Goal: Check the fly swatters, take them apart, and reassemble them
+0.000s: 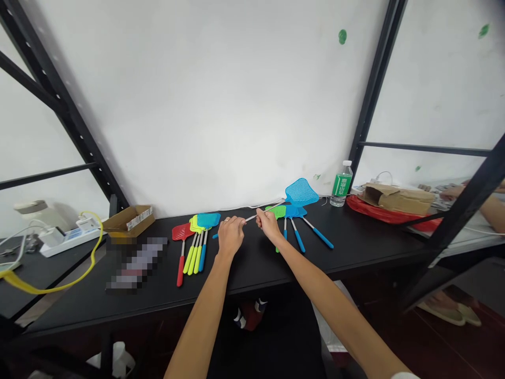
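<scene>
Over the mid part of the black worktop [252, 266], toward its back edge, you've got 1 blue fly swatter [302, 191] held aslant, L hand [232, 234] closed round its handle end, R hand [268, 223] gripping the metal shaft nearer the head. L of your hands lie 1 red swatter [181, 263], 3 yellow-handled swatters [193, 260] & 1 blue-handled swatter [203, 258], handles toward the front edge; R side has 3 other blue swatters [299, 242] plus 1 green swatter [281, 211], w/ 1 bottle [341, 185] nr the back edge.
</scene>
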`<action>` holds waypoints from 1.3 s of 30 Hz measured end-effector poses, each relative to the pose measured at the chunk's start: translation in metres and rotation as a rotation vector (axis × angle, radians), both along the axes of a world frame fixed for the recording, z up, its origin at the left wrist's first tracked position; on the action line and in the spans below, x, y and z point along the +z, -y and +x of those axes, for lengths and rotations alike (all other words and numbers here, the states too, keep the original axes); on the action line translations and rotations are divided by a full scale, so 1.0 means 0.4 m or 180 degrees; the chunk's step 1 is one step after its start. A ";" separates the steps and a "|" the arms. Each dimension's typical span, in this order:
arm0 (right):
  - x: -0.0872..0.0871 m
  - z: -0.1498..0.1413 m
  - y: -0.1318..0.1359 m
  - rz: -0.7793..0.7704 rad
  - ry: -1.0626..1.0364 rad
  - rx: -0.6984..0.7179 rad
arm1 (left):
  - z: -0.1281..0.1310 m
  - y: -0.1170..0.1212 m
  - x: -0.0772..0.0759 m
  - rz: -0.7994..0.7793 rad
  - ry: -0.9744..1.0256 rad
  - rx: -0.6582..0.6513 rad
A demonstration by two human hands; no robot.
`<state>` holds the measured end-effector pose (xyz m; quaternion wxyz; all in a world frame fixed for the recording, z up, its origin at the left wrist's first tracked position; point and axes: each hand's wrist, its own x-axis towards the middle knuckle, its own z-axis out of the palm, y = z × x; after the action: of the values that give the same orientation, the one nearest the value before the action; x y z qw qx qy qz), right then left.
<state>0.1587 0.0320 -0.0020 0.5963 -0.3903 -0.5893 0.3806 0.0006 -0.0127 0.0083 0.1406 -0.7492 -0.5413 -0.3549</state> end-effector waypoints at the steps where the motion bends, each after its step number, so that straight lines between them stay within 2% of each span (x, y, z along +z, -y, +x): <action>1: 0.000 0.000 0.000 0.0002 0.0023 -0.0037 | -0.001 0.000 0.000 0.0013 -0.0007 0.0032; 26: 0.010 0.014 0.006 0.0120 0.0053 -0.0540 | -0.023 -0.004 -0.002 0.0120 -0.0022 0.0223; 39: 0.013 0.033 -0.003 0.0157 -0.0120 -0.1117 | -0.031 -0.006 -0.001 0.0143 0.0003 0.0266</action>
<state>0.1719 0.0331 0.0031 0.6740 -0.4651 -0.5100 0.2633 -0.0118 -0.0105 0.0081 0.1718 -0.7224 -0.5641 -0.3611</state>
